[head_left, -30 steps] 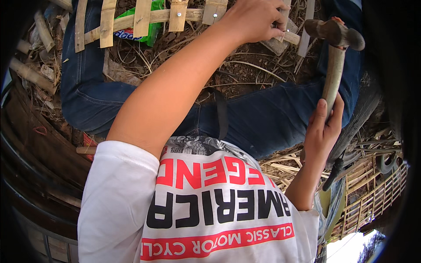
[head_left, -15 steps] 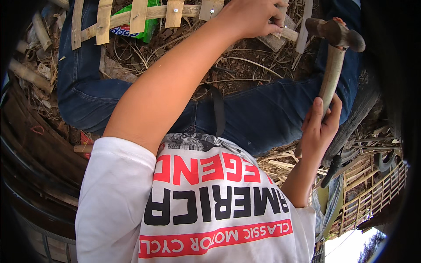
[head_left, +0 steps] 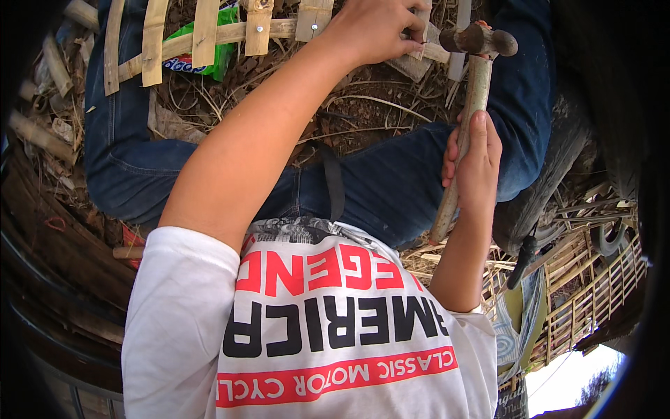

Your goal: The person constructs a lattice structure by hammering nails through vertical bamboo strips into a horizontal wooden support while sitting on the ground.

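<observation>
My right hand (head_left: 476,157) is wrapped round the wooden handle of a hammer (head_left: 478,87), whose rusty head points up and away from me. The hammer head hangs just right of my left hand (head_left: 382,31). The left fingers are pinched together at a bamboo slat (head_left: 423,24) near the right end of a bamboo crosspiece (head_left: 279,28). What sits between those fingertips is too small to make out. Farther left, several flat bamboo slats (head_left: 204,38) lie across the same crosspiece, and round nail heads show on two of them.
Beneath the slats lie a green plastic wrapper (head_left: 222,59), dry stalks and soil. My legs in blue jeans (head_left: 391,178) surround the work. Cut bamboo pieces (head_left: 43,136) lie at the left. Tyres (head_left: 551,167) and a bamboo lattice (head_left: 593,293) stand at the right.
My right hand has brought the hammer leftward, closer to my left hand, and its handle is more upright. The left hand stays at the slat; the whole view has shifted slightly.
</observation>
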Demonstrator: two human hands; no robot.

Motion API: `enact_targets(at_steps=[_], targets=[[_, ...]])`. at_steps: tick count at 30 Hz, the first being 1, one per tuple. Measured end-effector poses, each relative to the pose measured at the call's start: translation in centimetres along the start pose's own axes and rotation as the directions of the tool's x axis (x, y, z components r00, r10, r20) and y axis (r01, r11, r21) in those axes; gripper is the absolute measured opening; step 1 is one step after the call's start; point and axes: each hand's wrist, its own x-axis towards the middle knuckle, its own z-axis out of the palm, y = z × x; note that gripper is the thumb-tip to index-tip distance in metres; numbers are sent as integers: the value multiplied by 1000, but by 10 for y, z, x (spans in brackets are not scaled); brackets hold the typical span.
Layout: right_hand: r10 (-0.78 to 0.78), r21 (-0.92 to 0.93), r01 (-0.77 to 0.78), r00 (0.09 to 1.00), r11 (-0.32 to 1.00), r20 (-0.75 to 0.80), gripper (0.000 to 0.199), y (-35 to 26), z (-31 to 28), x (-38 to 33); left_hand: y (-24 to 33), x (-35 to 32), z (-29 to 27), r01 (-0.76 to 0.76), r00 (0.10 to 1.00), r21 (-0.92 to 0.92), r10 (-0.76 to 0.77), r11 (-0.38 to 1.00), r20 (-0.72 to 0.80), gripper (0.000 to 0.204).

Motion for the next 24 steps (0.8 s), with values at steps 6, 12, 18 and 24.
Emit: enact_targets(at_steps=[6, 12, 18, 24], targets=[[-90, -22, 89, 996, 996, -29, 41, 4, -1, -5, -1, 0, 2, 4, 1000, -7, -4, 1000, -3, 15], [-70, -50, 71, 997, 996, 24, 42, -2, -3, -4, -6, 0, 6, -15, 999, -7, 15, 1000, -32, 15], [71, -113, -65, 996, 992, 51, 45, -10, 0, -11, -4, -6, 7, -6, 1000, -18, 6, 1000, -14, 12], [36, -117, -26, 996, 993, 84, 47, -2, -2, -1, -2, -6, -3, -8, 1000, -46, 9, 999, 3, 10]])
